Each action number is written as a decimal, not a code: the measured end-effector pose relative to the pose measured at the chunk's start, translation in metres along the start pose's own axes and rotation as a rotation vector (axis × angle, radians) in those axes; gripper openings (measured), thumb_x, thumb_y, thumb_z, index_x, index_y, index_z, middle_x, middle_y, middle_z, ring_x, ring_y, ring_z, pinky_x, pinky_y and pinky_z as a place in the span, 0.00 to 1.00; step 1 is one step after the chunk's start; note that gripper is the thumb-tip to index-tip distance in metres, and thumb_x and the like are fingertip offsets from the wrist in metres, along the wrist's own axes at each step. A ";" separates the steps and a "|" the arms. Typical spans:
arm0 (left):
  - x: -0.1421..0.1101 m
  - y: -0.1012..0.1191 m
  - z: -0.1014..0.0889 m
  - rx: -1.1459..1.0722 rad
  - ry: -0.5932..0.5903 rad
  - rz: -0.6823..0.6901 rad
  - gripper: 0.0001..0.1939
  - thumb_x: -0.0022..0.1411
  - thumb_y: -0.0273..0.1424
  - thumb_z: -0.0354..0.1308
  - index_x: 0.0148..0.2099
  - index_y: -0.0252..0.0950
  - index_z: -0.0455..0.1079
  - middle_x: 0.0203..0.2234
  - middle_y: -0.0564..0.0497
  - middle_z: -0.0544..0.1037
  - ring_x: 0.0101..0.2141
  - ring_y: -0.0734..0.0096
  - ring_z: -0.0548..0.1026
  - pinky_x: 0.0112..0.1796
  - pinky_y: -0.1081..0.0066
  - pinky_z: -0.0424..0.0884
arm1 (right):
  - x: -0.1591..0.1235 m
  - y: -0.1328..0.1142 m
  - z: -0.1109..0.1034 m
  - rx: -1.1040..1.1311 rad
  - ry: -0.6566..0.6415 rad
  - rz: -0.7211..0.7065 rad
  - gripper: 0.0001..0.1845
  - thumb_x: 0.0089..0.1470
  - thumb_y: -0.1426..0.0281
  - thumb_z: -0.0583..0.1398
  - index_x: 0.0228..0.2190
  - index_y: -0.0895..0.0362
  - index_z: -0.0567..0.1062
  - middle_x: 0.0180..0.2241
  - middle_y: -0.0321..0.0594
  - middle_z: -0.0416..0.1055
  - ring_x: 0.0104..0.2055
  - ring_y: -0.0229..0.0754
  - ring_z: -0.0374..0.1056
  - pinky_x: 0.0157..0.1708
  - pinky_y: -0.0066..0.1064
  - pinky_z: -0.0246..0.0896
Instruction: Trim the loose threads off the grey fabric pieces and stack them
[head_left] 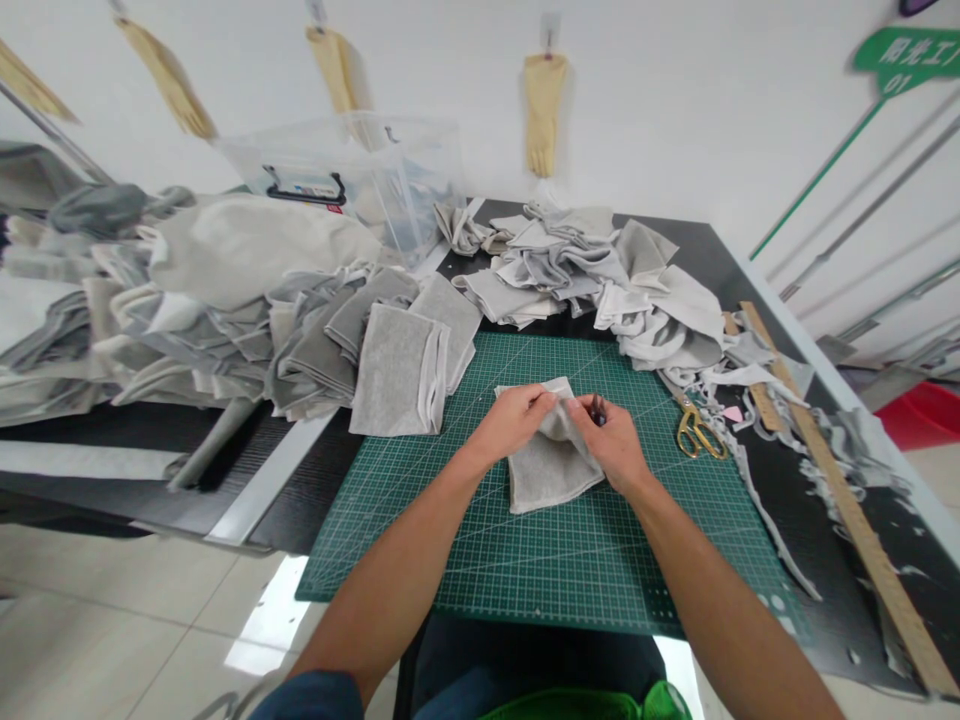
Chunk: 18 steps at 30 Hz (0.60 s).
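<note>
A small grey fabric piece (546, 468) lies on the green cutting mat (525, 560), its upper part lifted and bunched between both hands. My left hand (510, 420) pinches the cloth's top left. My right hand (611, 435) grips the cloth's right side and also holds a small dark tool (597, 407) whose tips show above the fingers; I cannot make out what the tool is.
Gold-handled scissors (699, 432) lie right of the mat beside fabric scraps and a long wooden ruler (847, 500). Stacks of grey cloth (300, 330) fill the left; a looser pile (600, 275) sits behind the mat. A clear plastic bin (352, 175) stands at the back.
</note>
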<state>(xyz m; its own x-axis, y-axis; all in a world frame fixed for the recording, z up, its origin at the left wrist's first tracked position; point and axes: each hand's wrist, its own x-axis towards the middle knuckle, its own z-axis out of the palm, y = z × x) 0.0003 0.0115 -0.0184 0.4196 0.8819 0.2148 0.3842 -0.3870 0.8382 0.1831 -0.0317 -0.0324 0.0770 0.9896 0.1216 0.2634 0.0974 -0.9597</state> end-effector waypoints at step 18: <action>-0.002 0.001 0.004 -0.293 -0.064 -0.044 0.07 0.58 0.32 0.65 0.36 0.34 0.73 0.27 0.54 0.74 0.29 0.74 0.68 0.32 0.73 0.64 | 0.000 0.000 -0.002 -0.026 0.011 -0.052 0.15 0.58 0.57 0.64 0.38 0.55 0.81 0.33 0.37 0.77 0.30 0.39 0.65 0.33 0.32 0.59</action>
<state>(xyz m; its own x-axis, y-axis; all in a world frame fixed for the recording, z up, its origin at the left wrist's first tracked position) 0.0030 0.0083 -0.0204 0.4626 0.8737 0.1508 0.1534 -0.2464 0.9570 0.1854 -0.0322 -0.0317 0.0734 0.9820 0.1739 0.2919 0.1456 -0.9453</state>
